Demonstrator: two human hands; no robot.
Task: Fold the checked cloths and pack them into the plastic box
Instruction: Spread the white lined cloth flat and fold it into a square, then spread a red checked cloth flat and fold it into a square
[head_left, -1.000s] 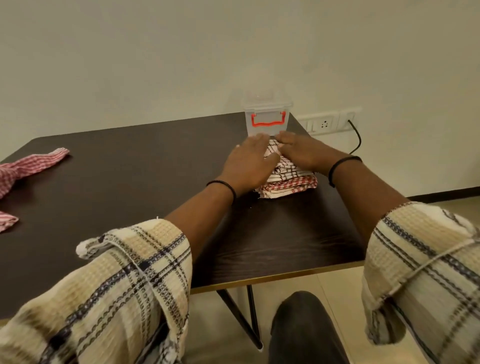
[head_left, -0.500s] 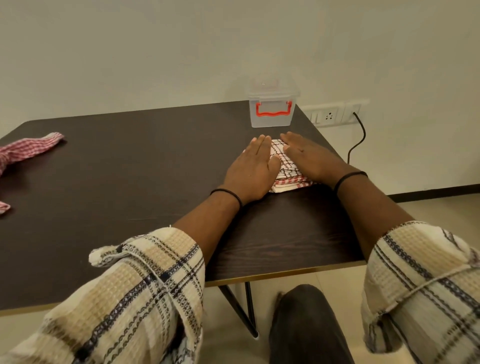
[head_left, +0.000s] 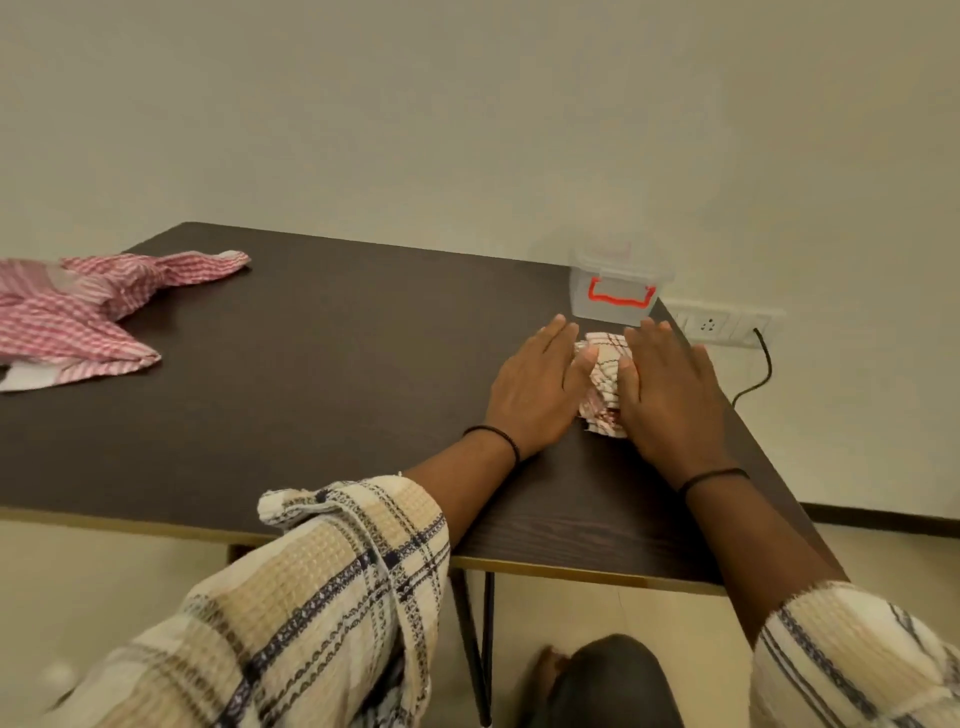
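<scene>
A folded checked cloth (head_left: 602, 382), white with red and dark lines, lies on the dark table (head_left: 322, 374) just in front of the plastic box (head_left: 615, 291). The box is translucent with a red handle clip and stands at the table's far right corner. My left hand (head_left: 535, 387) presses against the cloth's left side, palm down, thumb on the fabric. My right hand (head_left: 670, 389) presses against its right side and covers that edge. The cloth is squeezed into a narrow bundle between them. An unfolded red checked cloth (head_left: 78, 306) lies crumpled at the table's far left.
A wall socket strip (head_left: 722, 325) with a black cable (head_left: 761, 369) plugged in sits on the wall right of the box. The table's front edge runs across below my forearms, with a black table leg (head_left: 480, 639) and my knee (head_left: 613, 680) beneath it.
My hands slid off the top of the folded cloth to its two sides and pushed it into a narrower bundle. My view swung left, showing more of the red cloth.
</scene>
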